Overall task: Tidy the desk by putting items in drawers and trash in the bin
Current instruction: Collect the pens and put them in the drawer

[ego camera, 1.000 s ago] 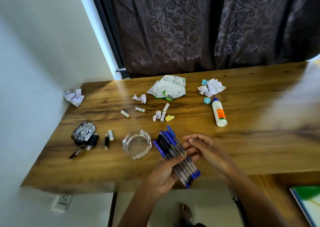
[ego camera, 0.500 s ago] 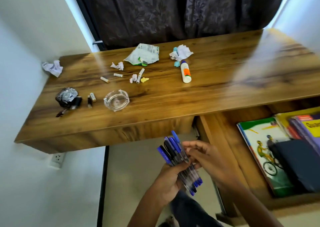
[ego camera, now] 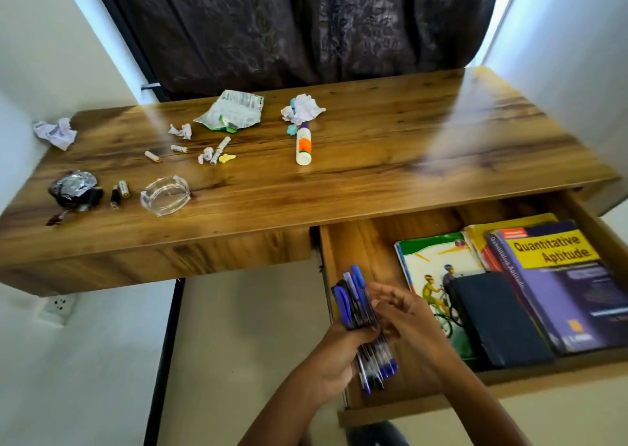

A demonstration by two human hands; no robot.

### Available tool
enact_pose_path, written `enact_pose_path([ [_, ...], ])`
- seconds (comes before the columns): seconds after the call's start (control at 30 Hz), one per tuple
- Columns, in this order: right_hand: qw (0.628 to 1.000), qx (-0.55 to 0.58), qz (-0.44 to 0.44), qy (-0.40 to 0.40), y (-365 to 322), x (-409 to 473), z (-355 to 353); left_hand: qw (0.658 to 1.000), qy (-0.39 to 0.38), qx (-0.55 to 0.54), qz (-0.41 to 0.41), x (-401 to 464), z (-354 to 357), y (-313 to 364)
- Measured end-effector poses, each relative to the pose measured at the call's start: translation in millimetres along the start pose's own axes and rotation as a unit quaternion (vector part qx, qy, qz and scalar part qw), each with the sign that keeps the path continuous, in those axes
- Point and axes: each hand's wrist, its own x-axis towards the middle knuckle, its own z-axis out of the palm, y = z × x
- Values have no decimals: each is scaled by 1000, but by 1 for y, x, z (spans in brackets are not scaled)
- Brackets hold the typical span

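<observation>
My left hand grips a bundle of blue and black pens just above the left end of the open drawer. My right hand lies against the bundle from the right, fingers fairly straight and touching the pens. On the wooden desk lie a white glue bottle, a glass ashtray, a torn wrapper, crumpled paper, small batteries and a foil-and-black bundle.
The drawer's right part holds a cycling-cover book, a dark notebook and a purple and yellow textbook. Another paper ball sits at the desk's far left corner. Dark curtains hang behind; a wall socket is low on the left.
Both hands have carried the pens from above the desk's front edge down and to the right, over the open drawer. My view has swung right, showing the drawer and its books.
</observation>
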Motion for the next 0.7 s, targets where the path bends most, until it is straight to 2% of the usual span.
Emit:
enact_pose_path([
  [0.17, 997, 24, 67, -37, 26, 20, -51, 997, 58, -3, -56, 34, 35, -30],
  [0.4, 980, 48, 160, -107, 66, 42, -70, 987, 115, 10, -114, 60, 41, -58],
  [0.7, 976, 3, 213, -47, 98, 62, -50, 972, 169, 91, -136, 81, 31, -77],
])
